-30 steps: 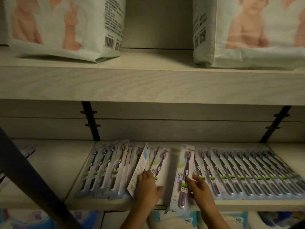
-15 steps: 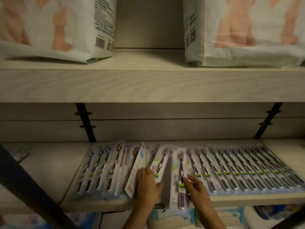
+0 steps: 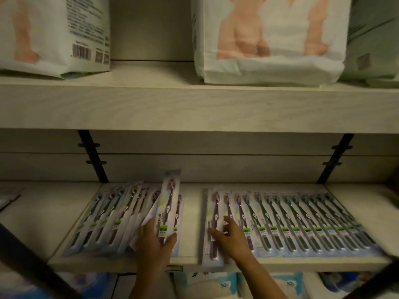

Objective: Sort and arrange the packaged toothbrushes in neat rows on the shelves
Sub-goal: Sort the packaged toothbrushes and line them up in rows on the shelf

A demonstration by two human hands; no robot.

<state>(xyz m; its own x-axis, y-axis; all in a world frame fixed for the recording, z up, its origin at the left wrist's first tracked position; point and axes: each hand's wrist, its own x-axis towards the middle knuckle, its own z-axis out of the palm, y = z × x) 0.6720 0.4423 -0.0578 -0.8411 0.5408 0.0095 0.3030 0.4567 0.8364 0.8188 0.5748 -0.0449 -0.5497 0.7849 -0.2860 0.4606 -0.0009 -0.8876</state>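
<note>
While the left hand (image 3: pixel 155 240) grips it by the lower end, thumb on the right edge and fingers curled round the left, the held pack (image 3: pixel 170 203) is raised off the shelf (image 3: pixel 108 264). Its long axis runs away from the person, brush head farthest and highest. It hangs over the right end of the left row (image 3: pixel 112 216), whose packs lie fanned and overlapping.

Just right of it is a strip of bare shelf, and beyond that the end pack (image 3: pixel 212 212), which lies straight, front to back, jutting a little over the shelf's front edge. The right hand (image 3: pixel 228 236) rests on this pack with spread, nearly straight fingers and the thumb on its face; it holds nothing that I can see. Past it the right row (image 3: pixel 302 221) overlaps evenly.

The bare strip lies to the right of the left hand's fingers and is nearer that hand, so the held pack probably goes down there, parallel to the end pack.

Diaper bags (image 3: pixel 269 39) sit on the shelf above, wipes (image 3: pixel 216 285) below.
</note>
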